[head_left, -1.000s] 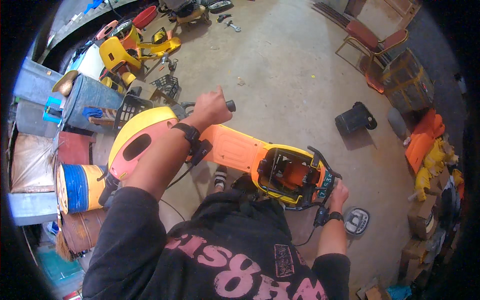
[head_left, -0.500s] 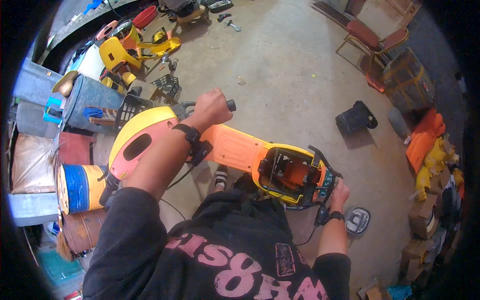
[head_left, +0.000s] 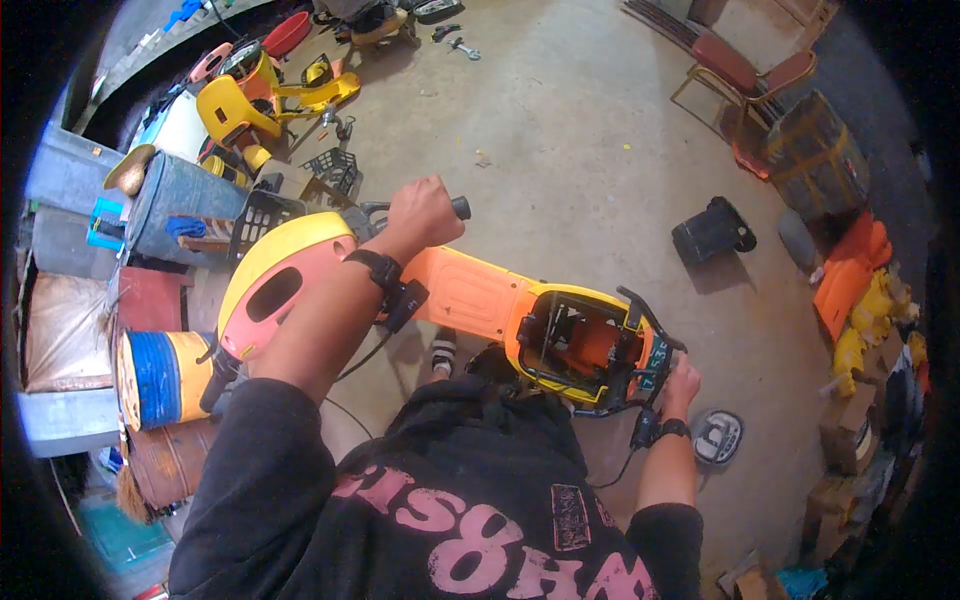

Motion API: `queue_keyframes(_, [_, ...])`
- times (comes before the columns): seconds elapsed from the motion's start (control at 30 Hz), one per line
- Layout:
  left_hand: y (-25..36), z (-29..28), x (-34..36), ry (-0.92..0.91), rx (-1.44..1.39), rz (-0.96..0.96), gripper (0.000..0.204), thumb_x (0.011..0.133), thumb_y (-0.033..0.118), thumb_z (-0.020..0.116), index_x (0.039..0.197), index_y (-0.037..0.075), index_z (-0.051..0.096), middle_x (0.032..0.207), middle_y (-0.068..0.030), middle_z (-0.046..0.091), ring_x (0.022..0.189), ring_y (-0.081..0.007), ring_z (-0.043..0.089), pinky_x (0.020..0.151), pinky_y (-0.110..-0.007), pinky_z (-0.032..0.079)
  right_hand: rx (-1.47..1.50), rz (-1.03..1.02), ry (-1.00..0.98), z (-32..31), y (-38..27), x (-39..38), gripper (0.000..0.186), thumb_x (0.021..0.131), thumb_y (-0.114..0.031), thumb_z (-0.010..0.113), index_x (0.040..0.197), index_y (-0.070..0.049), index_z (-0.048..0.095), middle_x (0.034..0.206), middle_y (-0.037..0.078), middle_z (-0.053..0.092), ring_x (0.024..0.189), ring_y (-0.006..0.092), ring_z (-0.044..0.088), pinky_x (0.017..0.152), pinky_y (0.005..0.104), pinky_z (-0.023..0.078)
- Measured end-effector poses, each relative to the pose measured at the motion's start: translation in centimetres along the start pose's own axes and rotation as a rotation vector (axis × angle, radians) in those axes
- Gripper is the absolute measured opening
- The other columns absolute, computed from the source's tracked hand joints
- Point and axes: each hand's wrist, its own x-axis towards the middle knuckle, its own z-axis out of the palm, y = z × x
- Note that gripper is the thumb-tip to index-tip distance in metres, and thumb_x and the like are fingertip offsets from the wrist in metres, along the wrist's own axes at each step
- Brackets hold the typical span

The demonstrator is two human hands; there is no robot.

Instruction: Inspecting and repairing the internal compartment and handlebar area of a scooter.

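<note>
A yellow and orange scooter stands across in front of me, its front end to the left. My left hand is closed round the far handlebar grip; the near grip sticks out free, left of my forearm. At the scooter's rear, my right hand is closed on the black tubular rear rail, beside a green number plate. No seat covers the frame opening, so dark parts and an orange panel show inside. Small black devices with cables are strapped to both my wrists.
At left stand a blue and yellow drum, a rusty drum and a grey-blue barrel. Yellow scooter parts lie far left. A black bucket, a red chair and a taped box are at right.
</note>
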Motion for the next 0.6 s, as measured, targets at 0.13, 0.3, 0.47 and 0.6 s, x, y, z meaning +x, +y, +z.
queue_keyframes(0.13, [0.4,0.4,-0.1,0.057,0.052,-0.006,0.043,0.071,0.025,0.071,0.101,-0.005,0.064,0.106,-0.0233,0.065,0.103,-0.0395,0.065,0.087,-0.048,0.053,0.002,0.001,0.001,-0.4,0.3,0.0,0.058,0.092,-0.046,0.058,0.074,0.009,0.065,0.069,0.023,0.064,0.067,0.0343,0.059,0.071,0.0476,0.045])
queue_keyframes(0.3, [0.7,0.3,-0.5,0.039,0.152,-0.039,0.049,0.071,0.030,0.070,0.107,-0.004,0.064,0.116,-0.0190,0.059,0.116,-0.0365,0.055,0.093,-0.055,0.046,0.010,0.027,-0.012,-0.2,-0.2,-0.2,0.058,0.093,-0.046,0.057,0.076,0.009,0.066,0.071,0.025,0.064,0.069,0.0368,0.060,0.073,0.0478,0.045])
queue_keyframes(0.47, [1.3,0.0,-0.6,0.017,0.189,-0.045,0.052,0.071,0.029,0.068,0.111,-0.004,0.064,0.120,-0.0190,0.056,0.120,-0.0357,0.052,0.094,-0.057,0.045,0.007,-0.019,0.041,0.4,1.8,0.5,0.056,0.094,-0.044,0.057,0.070,0.006,0.065,0.060,0.012,0.060,0.061,0.0242,0.058,0.063,0.0432,0.045])
queue_keyframes(0.6, [0.6,0.4,-0.9,0.039,0.188,-0.051,0.053,0.071,0.029,0.067,0.113,-0.004,0.063,0.121,-0.0187,0.055,0.122,-0.0354,0.050,0.095,-0.057,0.043,0.012,-0.114,0.097,1.2,1.6,0.4,0.055,0.093,-0.044,0.058,0.068,0.005,0.065,0.059,0.010,0.058,0.055,0.0209,0.056,0.058,0.0405,0.045])
